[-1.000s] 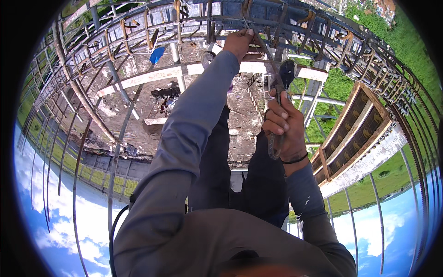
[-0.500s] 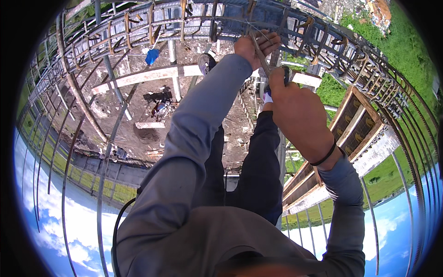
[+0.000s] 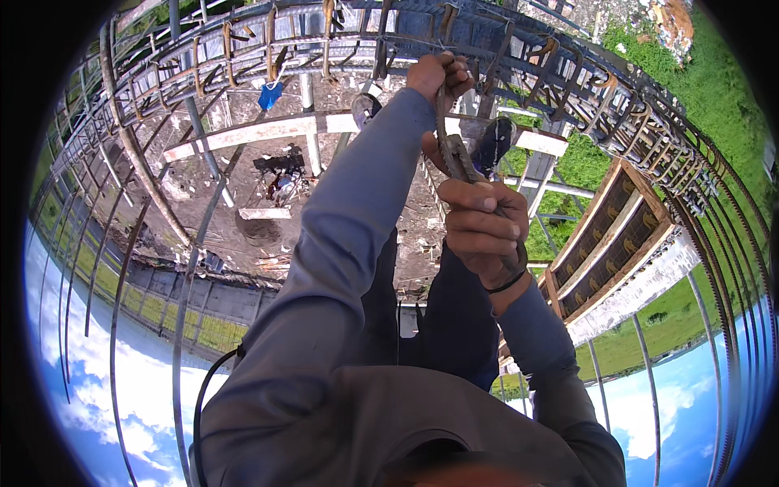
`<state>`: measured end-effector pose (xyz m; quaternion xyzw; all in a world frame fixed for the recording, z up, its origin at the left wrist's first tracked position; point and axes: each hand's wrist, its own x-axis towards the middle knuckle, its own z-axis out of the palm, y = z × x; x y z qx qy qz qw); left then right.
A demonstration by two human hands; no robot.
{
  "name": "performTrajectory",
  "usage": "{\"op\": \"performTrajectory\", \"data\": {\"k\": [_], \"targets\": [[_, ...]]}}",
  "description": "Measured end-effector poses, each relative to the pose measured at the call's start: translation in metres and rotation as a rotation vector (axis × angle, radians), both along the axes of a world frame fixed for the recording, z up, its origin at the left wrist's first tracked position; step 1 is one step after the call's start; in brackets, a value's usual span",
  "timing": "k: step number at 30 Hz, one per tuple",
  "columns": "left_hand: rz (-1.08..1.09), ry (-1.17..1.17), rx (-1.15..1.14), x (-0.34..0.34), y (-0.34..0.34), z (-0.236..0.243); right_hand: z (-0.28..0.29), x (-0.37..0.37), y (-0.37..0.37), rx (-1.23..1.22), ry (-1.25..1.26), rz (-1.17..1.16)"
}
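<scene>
The left hand [image 3: 438, 77] was curled, fingertips drawn together beside the rebar cage [image 3: 381, 42], pinching something too small to tell. Between the hands, a slim grey metal tool [image 3: 462, 161] sat wrapped in the right hand [image 3: 488, 226]. This close handwork near rusty, bent stirrups [image 3: 328, 39] seemingly called for steady aim.

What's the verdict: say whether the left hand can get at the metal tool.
Probably yes: the right hand holds the metal tool, but its far end lies close by the left hand, with nothing visibly between.
</scene>
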<state>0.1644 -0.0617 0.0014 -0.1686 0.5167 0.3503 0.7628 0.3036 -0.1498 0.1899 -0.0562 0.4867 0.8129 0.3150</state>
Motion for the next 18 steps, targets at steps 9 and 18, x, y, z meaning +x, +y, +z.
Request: {"op": "performTrajectory", "data": {"k": [9, 18], "targets": [[-0.287, 0.302, 0.072, 0.016, -0.014, 0.009, -0.020, 0.136, 0.123, 0.886, -1.175, 1.838], [-0.223, 0.463, 0.039, -0.016, -0.021, 0.008, -0.013, 0.091, 0.003, -0.180, -0.322, 0.043]]}}
